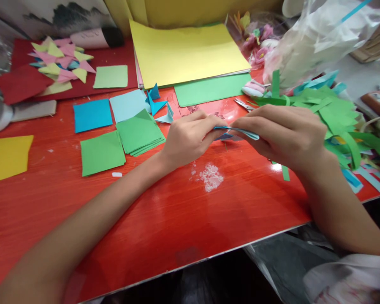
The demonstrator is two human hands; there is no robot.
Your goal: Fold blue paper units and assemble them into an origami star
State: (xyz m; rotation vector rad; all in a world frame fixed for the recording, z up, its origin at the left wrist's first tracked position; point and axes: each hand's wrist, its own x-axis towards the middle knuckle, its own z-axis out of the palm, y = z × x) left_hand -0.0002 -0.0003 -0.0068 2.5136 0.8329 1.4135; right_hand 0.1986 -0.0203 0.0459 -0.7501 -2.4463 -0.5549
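Observation:
Between both hands, a folded piece of blue paper (252,134) is held just above the red table. My left hand (190,134) pinches its left end with thumb and fingers. On the other side my right hand (281,131) grips it, fingers closed and partly hiding the paper. Left of my left hand lie folded blue paper pieces (158,105), a stack of green square sheets (141,133), another green square (103,153), a blue square (93,115) and a light blue square (128,104).
Scissors (244,105) lie behind my right hand. A heap of green paper scraps (332,112) and a plastic bag (323,42) are at right. Large yellow sheets (190,52) lie at the back. A pink and yellow paper star cluster (61,59) sits far left. The table's front edge (190,264) runs below.

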